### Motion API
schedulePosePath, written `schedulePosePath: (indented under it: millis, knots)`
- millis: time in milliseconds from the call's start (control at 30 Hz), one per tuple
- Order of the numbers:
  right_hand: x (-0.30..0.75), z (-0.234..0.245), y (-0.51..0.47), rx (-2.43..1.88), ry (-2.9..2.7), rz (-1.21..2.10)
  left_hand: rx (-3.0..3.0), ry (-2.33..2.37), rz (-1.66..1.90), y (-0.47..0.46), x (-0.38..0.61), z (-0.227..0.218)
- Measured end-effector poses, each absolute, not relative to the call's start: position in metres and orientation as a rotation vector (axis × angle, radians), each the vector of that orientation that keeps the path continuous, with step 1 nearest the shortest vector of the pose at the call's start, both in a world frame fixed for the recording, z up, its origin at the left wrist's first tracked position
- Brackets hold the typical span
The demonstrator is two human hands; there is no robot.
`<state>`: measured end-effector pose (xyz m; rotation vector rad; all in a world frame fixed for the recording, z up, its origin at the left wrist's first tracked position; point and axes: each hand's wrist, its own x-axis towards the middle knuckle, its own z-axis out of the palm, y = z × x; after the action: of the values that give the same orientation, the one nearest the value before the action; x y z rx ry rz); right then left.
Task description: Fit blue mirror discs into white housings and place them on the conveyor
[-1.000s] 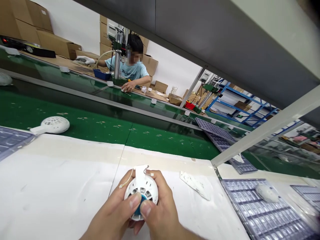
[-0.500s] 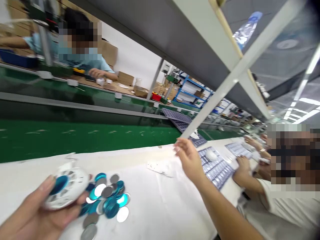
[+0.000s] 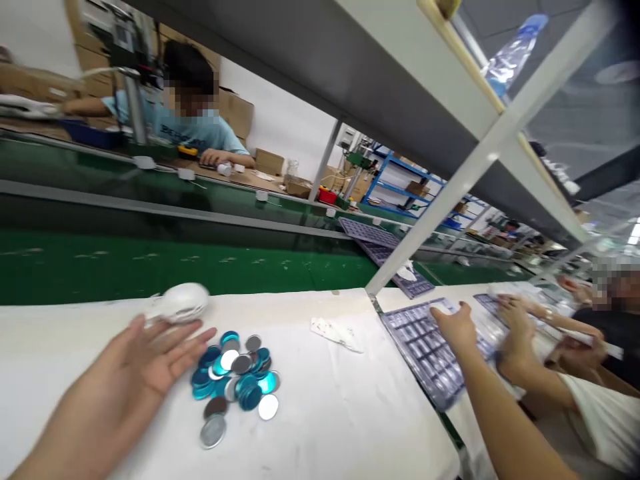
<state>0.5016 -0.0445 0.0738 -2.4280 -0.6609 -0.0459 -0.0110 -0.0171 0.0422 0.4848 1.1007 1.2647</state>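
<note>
My left hand (image 3: pixel 133 380) lies open and palm-down on the white-covered bench, holding nothing. Its fingertips are close to a round white plastic housing with a short tab (image 3: pixel 177 303), which rests on the bench's far edge. Just right of those fingers sits a loose pile of several round blue and silver mirror discs (image 3: pixel 235 377). My right hand (image 3: pixel 455 327) reaches out to the right, fingers apart, and rests over the far edge of a clear blister tray (image 3: pixel 420 353) with rows of small pockets. It holds nothing that I can see.
A green conveyor belt (image 3: pixel 175 267) runs behind the bench, with a white paper scrap (image 3: pixel 335 333) on the bench. A co-worker's hands (image 3: pixel 515 327) work at the right. Another person (image 3: pixel 185 113) sits across the belt. A grey shelf and white strut (image 3: pixel 440 180) pass overhead.
The white housing has left my hands and now lies on the bench. My right hand has moved rightward onto the tray. The view has swung, bringing the disc pile into sight.
</note>
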Motion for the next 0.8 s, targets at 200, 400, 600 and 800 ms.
schedulePosePath:
  millis: [200,400,600,800]
  knots:
    - [0.341,0.064,-0.076,-1.739,-1.36,0.321,0.587,1.106,1.259,-0.036,-0.006,0.039]
    - [0.187,0.074,-0.065,-1.201,-1.738,0.601,0.672,0.945,1.108,-0.053,0.001,0.053]
    - [0.166,0.061,-0.043,-1.115,-1.847,0.515,0.505,0.642,1.028,-0.062,0.014,0.06]
    - [0.18,0.06,-0.059,-0.906,-2.534,0.22,0.432,0.818,1.203,-0.049,0.004,0.055]
